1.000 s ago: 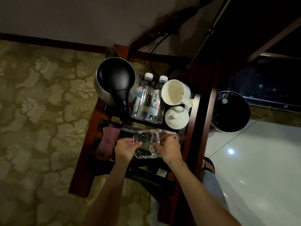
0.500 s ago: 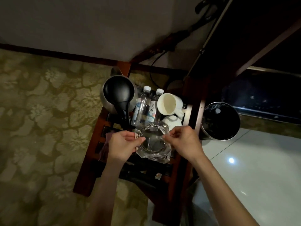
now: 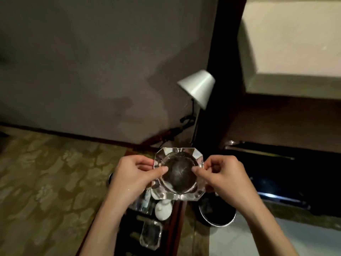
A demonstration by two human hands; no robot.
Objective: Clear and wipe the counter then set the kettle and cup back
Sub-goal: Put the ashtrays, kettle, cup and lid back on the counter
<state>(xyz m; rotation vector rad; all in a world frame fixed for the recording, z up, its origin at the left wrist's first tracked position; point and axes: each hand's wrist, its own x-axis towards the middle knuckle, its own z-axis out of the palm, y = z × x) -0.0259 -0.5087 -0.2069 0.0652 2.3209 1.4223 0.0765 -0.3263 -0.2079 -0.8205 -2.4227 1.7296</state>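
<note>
Both hands pinch a glass ashtray (image 3: pixel 178 173) by its rim, left hand (image 3: pixel 132 179) at nine o'clock, right hand (image 3: pixel 224 179) at three. At six o'clock below sits what seems a white cup lid (image 3: pixel 163 209), blurred.

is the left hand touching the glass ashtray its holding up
Touching. The head view shows the left hand with its thumb laid over the rim of the glass ashtray and its fingers under the left edge; the right hand grips the opposite side.
</note>
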